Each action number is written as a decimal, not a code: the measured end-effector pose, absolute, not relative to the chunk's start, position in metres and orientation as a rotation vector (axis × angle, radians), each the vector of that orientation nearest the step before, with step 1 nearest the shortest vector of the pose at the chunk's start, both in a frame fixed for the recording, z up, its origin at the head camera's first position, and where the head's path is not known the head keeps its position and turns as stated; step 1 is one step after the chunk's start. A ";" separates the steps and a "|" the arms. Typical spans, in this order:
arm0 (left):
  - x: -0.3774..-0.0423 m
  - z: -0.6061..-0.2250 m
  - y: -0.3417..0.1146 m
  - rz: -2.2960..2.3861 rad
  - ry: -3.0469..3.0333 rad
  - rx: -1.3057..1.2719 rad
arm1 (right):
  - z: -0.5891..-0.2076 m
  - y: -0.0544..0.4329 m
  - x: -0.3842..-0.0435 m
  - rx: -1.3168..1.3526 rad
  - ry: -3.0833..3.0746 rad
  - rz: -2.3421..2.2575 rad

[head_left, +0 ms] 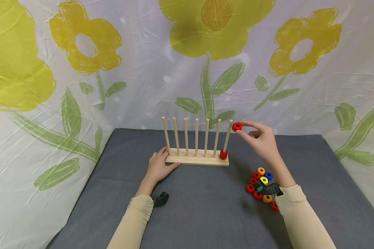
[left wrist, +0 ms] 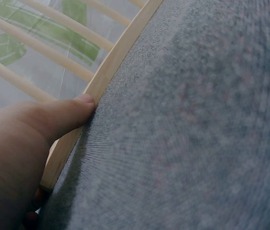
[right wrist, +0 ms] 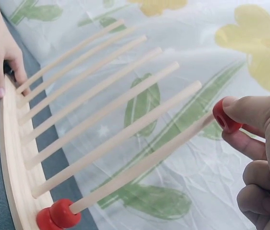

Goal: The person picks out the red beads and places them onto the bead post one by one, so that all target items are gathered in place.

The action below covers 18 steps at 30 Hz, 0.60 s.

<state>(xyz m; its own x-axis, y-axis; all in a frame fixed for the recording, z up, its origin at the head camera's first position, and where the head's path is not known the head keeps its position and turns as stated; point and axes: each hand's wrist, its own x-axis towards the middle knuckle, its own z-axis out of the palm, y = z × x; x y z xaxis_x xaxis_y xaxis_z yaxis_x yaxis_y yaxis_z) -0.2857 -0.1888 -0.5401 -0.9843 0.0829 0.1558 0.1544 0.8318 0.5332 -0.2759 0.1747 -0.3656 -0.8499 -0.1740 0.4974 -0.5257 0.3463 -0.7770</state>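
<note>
A wooden stand point(head_left: 197, 160) with a row of several upright pegs sits on the dark cloth. My left hand point(head_left: 157, 166) grips the left end of its base, the thumb point(left wrist: 72, 114) against the front edge and the other fingers toward the back. Up beside the tip of the rightmost peg point(head_left: 228, 136), my right hand point(head_left: 261, 140) pinches a red ring point(head_left: 237, 127) between thumb and index finger. Whether the ring touches that tip, I cannot tell. Two red rings point(right wrist: 58, 214) are stacked at the foot of this same peg.
Loose red, orange, yellow and blue rings point(head_left: 250, 188) lie in a group on the dark cloth point(head_left: 202, 207), below my right forearm and partly hidden by the wrist camera point(head_left: 269, 189). Behind the table hangs a white sheet point(head_left: 143, 86) printed with yellow flowers.
</note>
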 end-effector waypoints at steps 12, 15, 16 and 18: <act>-0.286 -0.542 -0.190 -0.855 -2.899 -0.180 | -0.361 0.173 -0.275 0.630 -2.278 1.485; -0.287 -0.542 -0.190 -0.853 -2.901 -0.179 | -0.360 0.173 -0.275 0.629 -2.278 1.483; -0.287 -0.542 -0.190 -0.850 -2.902 -0.178 | -0.359 0.172 -0.275 0.630 -2.278 1.485; -0.287 -0.542 -0.190 -0.848 -2.903 -0.178 | -0.359 0.172 -0.275 0.630 -2.278 1.485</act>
